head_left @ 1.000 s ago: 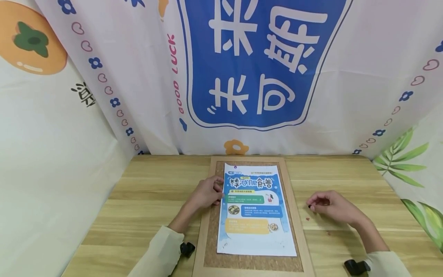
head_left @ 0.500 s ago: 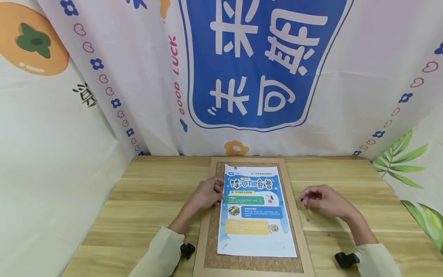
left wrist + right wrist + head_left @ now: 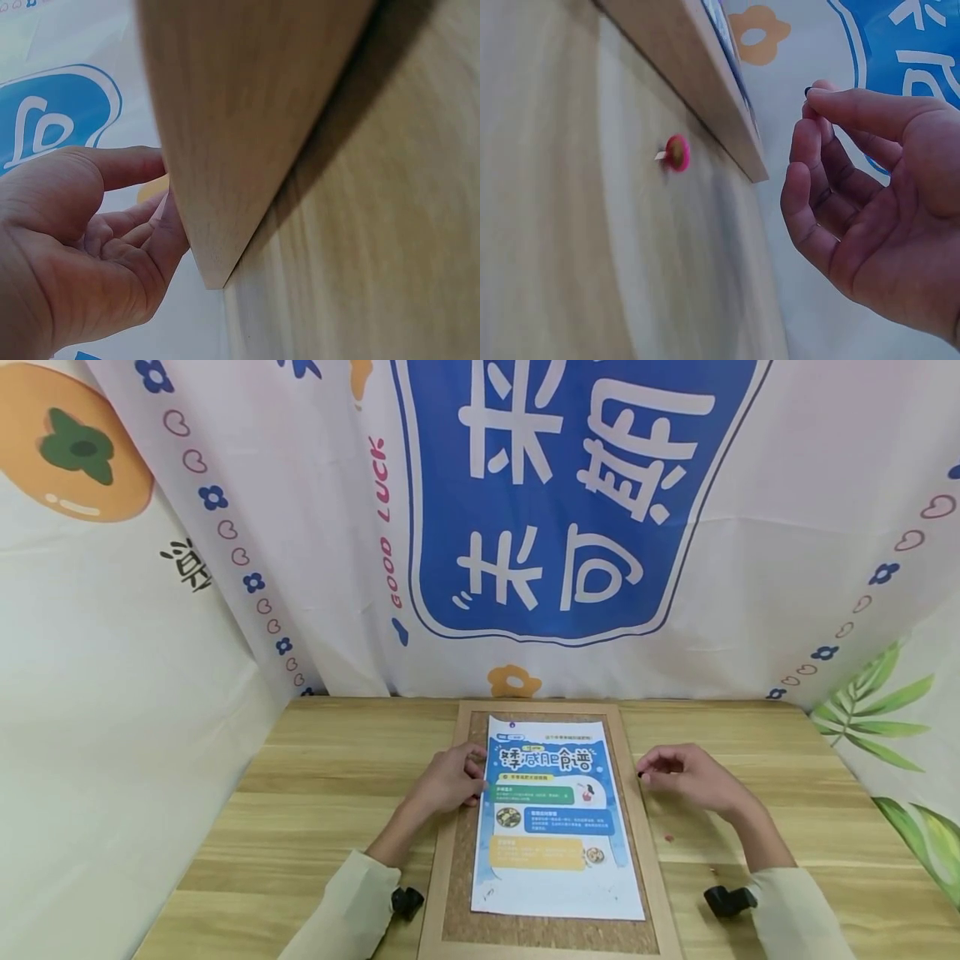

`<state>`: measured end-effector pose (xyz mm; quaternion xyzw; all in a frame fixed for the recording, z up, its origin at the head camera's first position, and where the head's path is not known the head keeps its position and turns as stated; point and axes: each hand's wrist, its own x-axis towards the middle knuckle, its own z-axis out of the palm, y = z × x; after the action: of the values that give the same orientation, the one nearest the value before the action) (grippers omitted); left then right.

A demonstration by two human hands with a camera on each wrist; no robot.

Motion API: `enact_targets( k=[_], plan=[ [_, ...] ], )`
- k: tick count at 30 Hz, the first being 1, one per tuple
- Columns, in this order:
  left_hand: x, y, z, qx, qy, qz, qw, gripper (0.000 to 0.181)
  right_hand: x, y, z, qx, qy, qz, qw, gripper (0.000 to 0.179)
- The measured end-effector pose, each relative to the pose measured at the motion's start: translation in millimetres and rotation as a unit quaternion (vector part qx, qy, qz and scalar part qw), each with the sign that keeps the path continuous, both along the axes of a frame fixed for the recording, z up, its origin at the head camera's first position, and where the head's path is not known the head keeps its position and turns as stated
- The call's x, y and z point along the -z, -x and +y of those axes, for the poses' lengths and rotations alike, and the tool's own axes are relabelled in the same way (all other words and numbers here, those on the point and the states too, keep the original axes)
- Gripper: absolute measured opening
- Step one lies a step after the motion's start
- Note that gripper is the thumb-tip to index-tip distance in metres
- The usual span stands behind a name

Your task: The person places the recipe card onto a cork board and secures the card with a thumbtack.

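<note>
A printed blue-and-white paper poster (image 3: 555,892) lies on a wood-framed cork board (image 3: 459,885). One purple push pin (image 3: 512,725) sits near the poster's top left corner. My left hand (image 3: 448,778) rests at the left side of the board, its fingertips on the poster's left edge; in the left wrist view the thumb touches the wooden frame (image 3: 225,112). Between thumb and forefinger my right hand (image 3: 697,777) pinches a small dark push pin (image 3: 808,91), mostly hidden by the fingers. That hand is just right of the board's right edge, above the table.
Two small reddish push pins lie on the wooden table (image 3: 750,735) to the right of the board; the right wrist view shows a pink-rimmed pin (image 3: 678,153) beside the frame. A printed curtain (image 3: 337,610) hangs behind the table's far edge.
My right hand has moved left and away from me toward the board, still pinching the dark push pin. My left hand and the poster have stayed put.
</note>
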<state>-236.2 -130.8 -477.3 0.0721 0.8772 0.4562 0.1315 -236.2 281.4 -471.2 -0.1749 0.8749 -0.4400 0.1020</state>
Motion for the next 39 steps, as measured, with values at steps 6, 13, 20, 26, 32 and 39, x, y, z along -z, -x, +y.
enact_targets(
  k=[6, 13, 20, 26, 32, 39],
  plan=[
    [-0.9, -0.9, 0.1, -0.001, -0.001, -0.003, 1.0000, 0.044, -3.3, 9.0, -11, 0.010, 0.007, -0.001, 0.9999, 0.015],
    [-1.6, -0.8, 0.2, -0.001, -0.002, -0.001, 1.0000, 0.044, -5.4, 19.1, -23, 0.029, 0.017, -0.019, 0.9993, 0.021],
    [-1.4, -1.0, 0.2, -0.002, -0.002, -0.004, 1.0000, 0.044, -4.8, 27.3, -31, 0.042, 0.039, -0.034, 0.9978, 0.026],
    [-0.9, -1.8, -0.1, -0.001, -0.004, -0.001, 1.0000, 0.044, -4.1, 33.0, -35, 0.054, 0.058, -0.048, 0.9957, 0.027],
    [-1.7, -1.5, -1.1, 0.000, -0.002, 0.000, 1.0000, 0.044, -3.0, 40.4, -39, 0.063, 0.061, -0.060, 0.9943, 0.026],
    [-0.4, -0.8, -1.2, 0.005, -0.001, -0.002, 1.0000, 0.044, 0.9, 51.0, -47, 0.075, 0.053, -0.060, 0.9940, 0.027]
  ],
)
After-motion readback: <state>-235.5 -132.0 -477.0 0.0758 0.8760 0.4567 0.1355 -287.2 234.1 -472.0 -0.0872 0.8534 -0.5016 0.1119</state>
